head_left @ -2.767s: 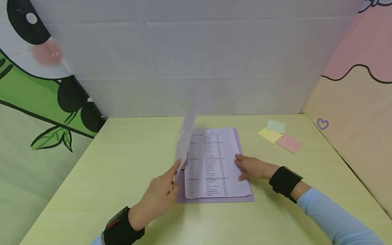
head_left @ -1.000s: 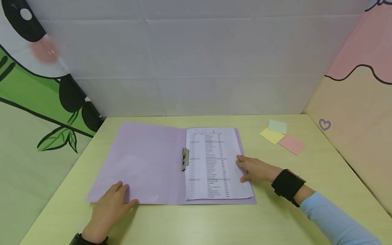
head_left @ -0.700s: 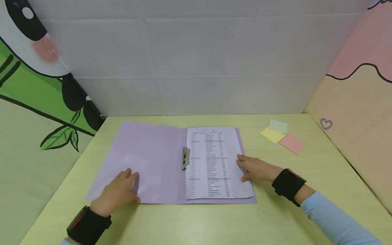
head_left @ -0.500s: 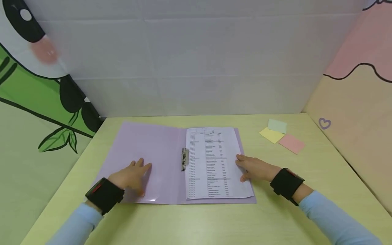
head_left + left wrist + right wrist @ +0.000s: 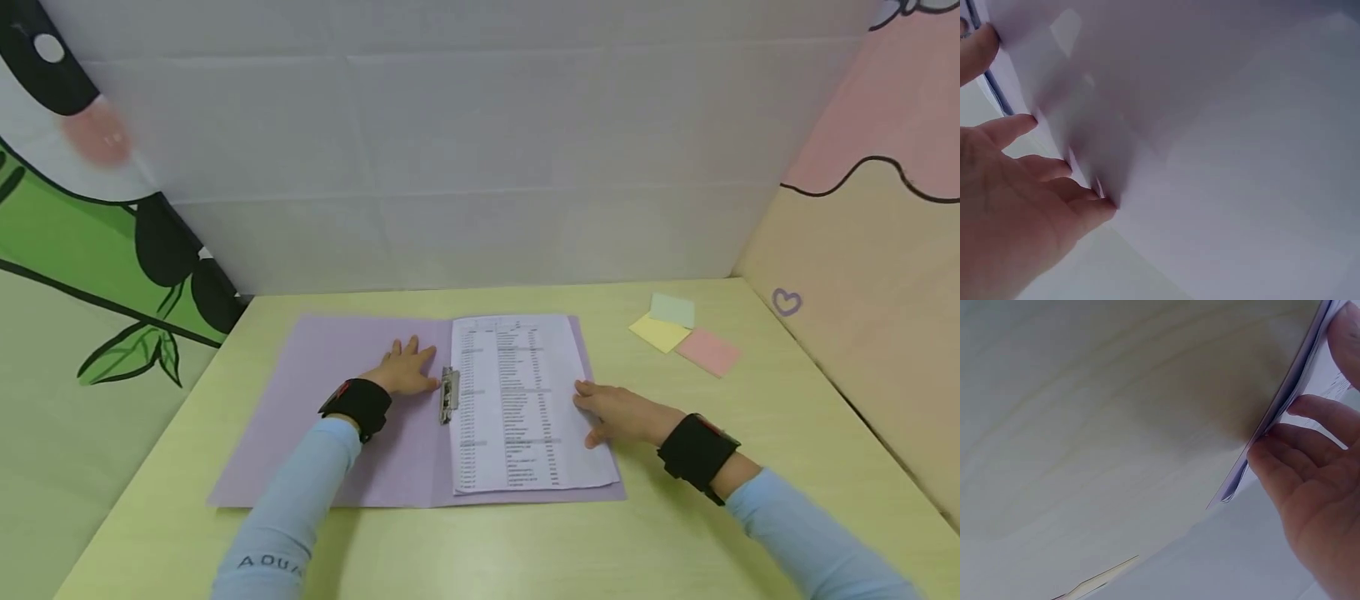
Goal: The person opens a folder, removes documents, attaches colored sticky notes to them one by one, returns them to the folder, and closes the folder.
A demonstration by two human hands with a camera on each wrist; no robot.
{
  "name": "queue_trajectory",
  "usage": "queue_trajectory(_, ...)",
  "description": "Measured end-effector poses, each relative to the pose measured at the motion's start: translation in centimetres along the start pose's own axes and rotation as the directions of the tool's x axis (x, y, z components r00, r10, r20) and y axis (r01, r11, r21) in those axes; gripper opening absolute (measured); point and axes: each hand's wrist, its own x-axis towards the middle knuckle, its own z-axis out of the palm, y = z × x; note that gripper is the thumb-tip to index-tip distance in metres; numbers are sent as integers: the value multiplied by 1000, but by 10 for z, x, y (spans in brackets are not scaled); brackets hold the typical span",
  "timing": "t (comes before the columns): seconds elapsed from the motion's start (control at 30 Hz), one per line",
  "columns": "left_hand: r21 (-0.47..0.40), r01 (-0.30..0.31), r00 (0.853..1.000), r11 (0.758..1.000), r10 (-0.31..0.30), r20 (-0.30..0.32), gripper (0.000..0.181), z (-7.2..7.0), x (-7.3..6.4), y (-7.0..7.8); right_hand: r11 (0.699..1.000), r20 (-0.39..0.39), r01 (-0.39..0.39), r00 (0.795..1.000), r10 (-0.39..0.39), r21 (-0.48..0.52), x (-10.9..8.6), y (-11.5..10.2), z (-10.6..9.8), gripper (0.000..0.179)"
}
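The purple folder [image 5: 322,367] lies wide open on the tabletop [image 5: 480,550]. A strip of tabletop shows between its far edge and the back wall [image 5: 480,167]. A wider piece shows along its near edge. Its bottom left corner comes close to the left side of the tabletop. The papers [image 5: 517,400] are on the right half, and a bit of purple peeks out past their right and near edges. Their left edge is right by the metal clip [image 5: 447,396].

The left hand [image 5: 405,371] rests on the left half, just beside the clip. Its fingers [image 5: 1094,212] are spread, with the tips touching the folder, and they grip nothing. The right hand [image 5: 622,412] is at the right edge of the papers. Its fingers are nearly straight and a little apart, touching the papers but not curled around them.

Tabletop shows between the right hand and three notes: yellow [image 5: 660,333], green [image 5: 672,310] and pink [image 5: 708,352]. They sit near the far right corner.

The tabletop is pale yellow and smooth. The back wall is pale gray with fold lines. The left wall [image 5: 75,450] has a green and black picture. The right wall [image 5: 870,317] is peach and pink, with a purple heart [image 5: 787,302].
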Motion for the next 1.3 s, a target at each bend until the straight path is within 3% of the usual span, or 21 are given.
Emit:
queue_trajectory(0.17,-13,2,1000,1000,-2,-22,68,4,2,2,1000,-14,20,1000,-21,-15,0,3,3,77)
queue_trajectory(0.6,5,-62,997,998,62,-39,67,19,-3,10,1000,-27,15,1000,-14,14,-16,9,6,76)
queue_trajectory(1.03,-3,-38,999,999,38,-19,63,21,-9,18,1000,-26,0,1000,0,-13,-15,10,3,74)
queue_trajectory(1.17,-7,-19,1000,1000,19,-17,63,20,-11,19,998,-42,-25,999,28,53,-4,21,-5,65)
queue_trajectory(1.3,-21,-16,1000,1000,15,-22,63,18,-13,19,977,-149,-45,986,77,206,4,42,-25,51)
